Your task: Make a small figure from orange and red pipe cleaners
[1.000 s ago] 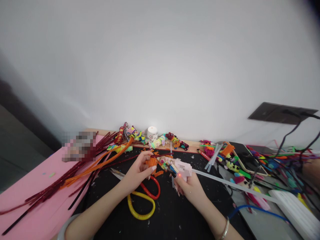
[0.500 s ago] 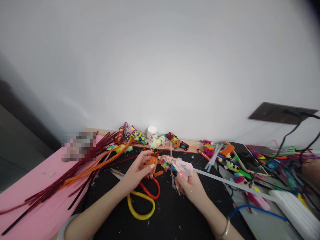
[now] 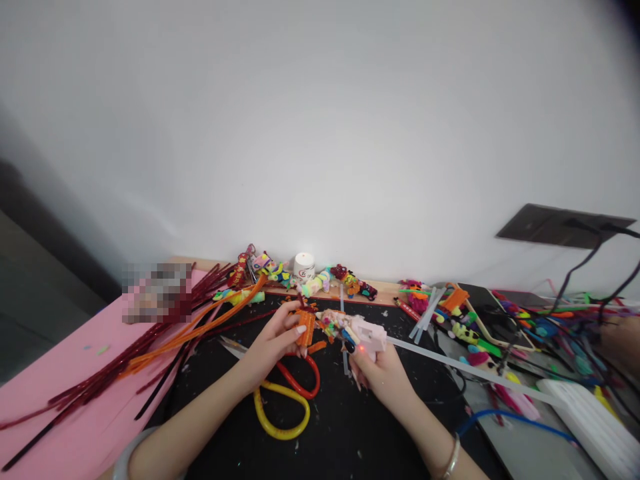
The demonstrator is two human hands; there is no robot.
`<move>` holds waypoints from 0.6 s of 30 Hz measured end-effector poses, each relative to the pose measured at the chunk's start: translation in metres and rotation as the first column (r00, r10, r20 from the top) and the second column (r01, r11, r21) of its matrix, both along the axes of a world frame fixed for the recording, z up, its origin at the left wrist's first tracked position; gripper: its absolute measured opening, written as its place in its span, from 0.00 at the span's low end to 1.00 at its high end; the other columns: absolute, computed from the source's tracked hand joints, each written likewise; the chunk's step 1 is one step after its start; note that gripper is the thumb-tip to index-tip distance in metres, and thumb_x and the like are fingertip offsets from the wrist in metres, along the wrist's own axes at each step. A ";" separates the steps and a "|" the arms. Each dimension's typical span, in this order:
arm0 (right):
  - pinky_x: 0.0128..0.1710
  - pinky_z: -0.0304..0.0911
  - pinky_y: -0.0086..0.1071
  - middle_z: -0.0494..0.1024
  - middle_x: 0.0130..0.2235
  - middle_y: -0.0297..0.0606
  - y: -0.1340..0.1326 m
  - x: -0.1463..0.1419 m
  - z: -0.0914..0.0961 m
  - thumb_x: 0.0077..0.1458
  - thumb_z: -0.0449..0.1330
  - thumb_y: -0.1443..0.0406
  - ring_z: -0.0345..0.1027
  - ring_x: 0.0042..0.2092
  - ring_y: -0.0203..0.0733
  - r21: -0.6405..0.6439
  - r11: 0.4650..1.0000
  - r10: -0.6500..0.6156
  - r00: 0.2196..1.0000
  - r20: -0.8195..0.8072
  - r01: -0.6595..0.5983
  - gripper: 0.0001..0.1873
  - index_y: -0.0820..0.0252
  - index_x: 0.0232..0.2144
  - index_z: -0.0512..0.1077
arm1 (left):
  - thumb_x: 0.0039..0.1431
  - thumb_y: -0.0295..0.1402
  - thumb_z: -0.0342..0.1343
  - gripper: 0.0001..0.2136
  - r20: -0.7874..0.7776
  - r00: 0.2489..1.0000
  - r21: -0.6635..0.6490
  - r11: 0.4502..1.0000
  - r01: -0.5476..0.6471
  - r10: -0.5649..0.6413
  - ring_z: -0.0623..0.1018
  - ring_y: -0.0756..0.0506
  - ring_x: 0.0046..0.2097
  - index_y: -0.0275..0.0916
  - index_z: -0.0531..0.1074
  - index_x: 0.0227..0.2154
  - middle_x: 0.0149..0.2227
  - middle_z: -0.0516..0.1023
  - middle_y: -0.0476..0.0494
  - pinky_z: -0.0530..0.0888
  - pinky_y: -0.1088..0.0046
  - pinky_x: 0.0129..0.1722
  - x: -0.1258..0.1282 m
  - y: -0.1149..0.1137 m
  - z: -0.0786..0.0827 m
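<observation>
The left hand (image 3: 278, 340) pinches an orange fuzzy piece (image 3: 307, 327) between thumb and fingers, above the black mat (image 3: 345, 427); it looks light, soft and easily crushed, best taken by its sides; the right hand (image 3: 383, 373) is wrapped round a pale glue gun (image 3: 370, 335), probably stiff and hot in front, so best held behind; the white cup (image 3: 304, 266) bears printed marks too small to read; no brand is legible.

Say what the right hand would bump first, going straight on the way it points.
The glue gun in the right hand would likely meet the orange piece in the left hand first; depth is unclear.
</observation>
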State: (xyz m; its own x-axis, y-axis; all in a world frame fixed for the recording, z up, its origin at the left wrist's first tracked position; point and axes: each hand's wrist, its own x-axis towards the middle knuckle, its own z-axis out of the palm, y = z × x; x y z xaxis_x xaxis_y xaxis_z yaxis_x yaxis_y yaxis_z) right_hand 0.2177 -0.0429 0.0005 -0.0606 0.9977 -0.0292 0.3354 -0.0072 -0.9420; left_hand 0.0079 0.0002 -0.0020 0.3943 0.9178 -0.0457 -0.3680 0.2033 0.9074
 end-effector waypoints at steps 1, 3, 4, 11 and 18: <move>0.14 0.48 0.24 0.62 0.13 0.28 0.000 0.000 0.001 0.52 0.54 0.56 0.54 0.14 0.30 -0.003 1.000 0.000 1.000 -0.001 0.000 0.17 0.59 0.17 0.62 | 0.54 0.36 0.58 0.19 0.018 1.000 -0.003 1.000 0.015 -0.015 0.72 0.53 0.26 0.44 0.60 0.47 0.33 0.69 0.51 0.69 0.73 0.28 0.000 0.000 0.000; 0.14 0.48 0.24 0.62 0.13 0.28 0.000 0.000 0.001 0.51 0.54 0.57 0.54 0.14 0.30 -0.007 1.000 -0.003 1.000 -0.004 0.003 0.17 0.59 0.17 0.62 | 0.54 0.35 0.58 0.19 0.046 0.999 -0.013 0.999 0.029 -0.029 0.72 0.53 0.26 0.44 0.61 0.47 0.32 0.69 0.51 0.69 0.73 0.27 0.000 0.000 0.000; 0.14 0.49 0.24 0.62 0.13 0.28 0.000 0.000 0.001 0.51 0.54 0.57 0.54 0.14 0.30 -0.007 1.000 -0.004 1.000 -0.003 0.004 0.17 0.59 0.17 0.62 | 0.54 0.35 0.58 0.18 0.057 0.998 -0.019 0.999 0.028 -0.027 0.72 0.52 0.26 0.44 0.61 0.47 0.32 0.69 0.51 0.69 0.74 0.27 0.000 0.000 0.000; 0.14 0.49 0.24 0.62 0.12 0.28 0.000 -0.002 0.002 0.50 0.55 0.56 0.54 0.14 0.30 -0.032 0.999 -0.011 1.000 -0.021 0.011 0.17 0.58 0.16 0.62 | 0.55 0.33 0.58 0.15 0.097 0.995 -0.032 0.999 0.038 -0.035 0.72 0.52 0.26 0.43 0.63 0.45 0.30 0.69 0.51 0.69 0.74 0.27 0.000 -0.001 0.001; 0.14 0.49 0.24 0.62 0.12 0.30 -0.001 -0.002 0.001 0.50 0.54 0.58 0.55 0.15 0.30 -0.038 0.999 0.008 1.000 0.026 -0.007 0.18 0.58 0.13 0.61 | 0.56 0.33 0.57 0.15 0.094 0.994 0.001 0.998 0.058 -0.058 0.72 0.52 0.25 0.43 0.63 0.46 0.30 0.69 0.51 0.69 0.74 0.27 0.002 -0.003 0.004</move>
State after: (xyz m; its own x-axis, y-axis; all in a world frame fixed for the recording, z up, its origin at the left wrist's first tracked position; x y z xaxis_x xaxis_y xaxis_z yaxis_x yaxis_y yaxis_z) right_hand 0.2159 -0.0438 0.0012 -0.0673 0.9954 -0.0683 0.3598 -0.0397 -0.9322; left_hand 0.0101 -0.0027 0.0015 0.4495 0.8932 -0.0074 -0.4387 0.2280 0.8692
